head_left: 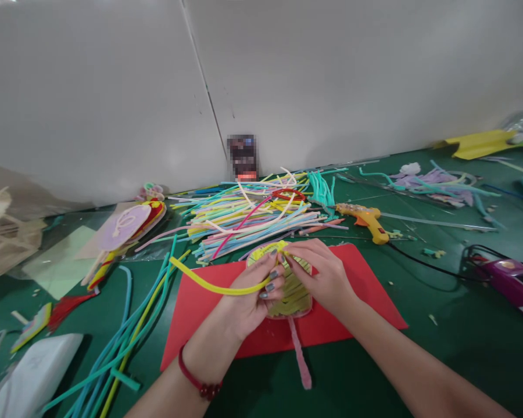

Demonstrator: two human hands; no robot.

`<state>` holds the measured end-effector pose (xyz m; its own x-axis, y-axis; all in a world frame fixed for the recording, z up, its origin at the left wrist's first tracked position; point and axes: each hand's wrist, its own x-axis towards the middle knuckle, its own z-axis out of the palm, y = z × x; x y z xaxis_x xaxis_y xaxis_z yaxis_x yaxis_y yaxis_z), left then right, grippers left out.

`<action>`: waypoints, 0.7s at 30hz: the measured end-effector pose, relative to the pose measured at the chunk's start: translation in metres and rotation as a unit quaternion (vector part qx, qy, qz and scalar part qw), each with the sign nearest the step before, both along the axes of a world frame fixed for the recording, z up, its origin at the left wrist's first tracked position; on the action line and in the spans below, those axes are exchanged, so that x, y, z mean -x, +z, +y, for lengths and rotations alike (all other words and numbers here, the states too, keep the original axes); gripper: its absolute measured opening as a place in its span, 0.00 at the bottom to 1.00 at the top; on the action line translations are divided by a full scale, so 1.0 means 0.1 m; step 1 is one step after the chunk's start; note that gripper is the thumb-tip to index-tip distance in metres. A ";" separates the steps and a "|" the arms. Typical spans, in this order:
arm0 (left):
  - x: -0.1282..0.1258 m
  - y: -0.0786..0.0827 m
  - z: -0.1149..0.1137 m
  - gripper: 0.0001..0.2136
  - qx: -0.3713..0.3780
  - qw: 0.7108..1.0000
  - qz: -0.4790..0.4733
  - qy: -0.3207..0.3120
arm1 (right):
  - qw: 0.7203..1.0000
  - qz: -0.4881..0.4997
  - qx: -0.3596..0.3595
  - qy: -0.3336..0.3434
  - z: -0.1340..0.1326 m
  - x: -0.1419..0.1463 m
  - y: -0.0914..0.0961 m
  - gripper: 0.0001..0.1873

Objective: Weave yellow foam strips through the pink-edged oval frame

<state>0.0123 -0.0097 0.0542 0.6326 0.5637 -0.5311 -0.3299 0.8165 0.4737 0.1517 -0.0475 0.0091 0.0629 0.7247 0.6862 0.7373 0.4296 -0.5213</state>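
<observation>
My left hand (253, 290) is closed round a yellow pipe cleaner (213, 287), whose loose end curves out to the left. The fingertips of my right hand (325, 276) pinch together beside the left fingertips, at what looks like the other end of the same pipe cleaner; the exact grip is partly hidden. Beneath both hands lies a round fan-shaped piece (294, 293) covered in rows of yellow and olive strips, with a fuzzy pink handle (300, 354) pointing toward me. It rests on a sheet of red paper (209, 307).
Behind the paper is a pile of coloured pipe cleaners (253, 215). A yellow glue gun (368, 220) lies to its right, its cord running to a purple device (512, 284). More stems (135, 331), a white box-like object (39, 371) and a finished-looking lilac fan (124, 226) are at left.
</observation>
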 end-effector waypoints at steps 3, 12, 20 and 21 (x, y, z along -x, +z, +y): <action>0.01 -0.04 0.02 0.05 -0.057 0.998 0.031 -0.022 | 1.000 0.010 0.008 0.005 0.00 0.01 0.00 0.08; 0.04 -0.10 0.09 0.13 -0.300 0.921 0.222 -0.112 | 0.996 0.053 0.065 0.030 -0.01 0.02 -0.05 0.10; 0.01 -0.05 0.03 0.11 -0.441 0.834 0.326 -0.068 | 0.979 0.139 0.150 0.018 -0.03 0.01 0.04 0.06; 0.00 -0.05 0.02 0.10 -0.456 0.822 0.336 -0.062 | 0.975 0.147 0.164 0.018 -0.03 0.00 0.05 0.06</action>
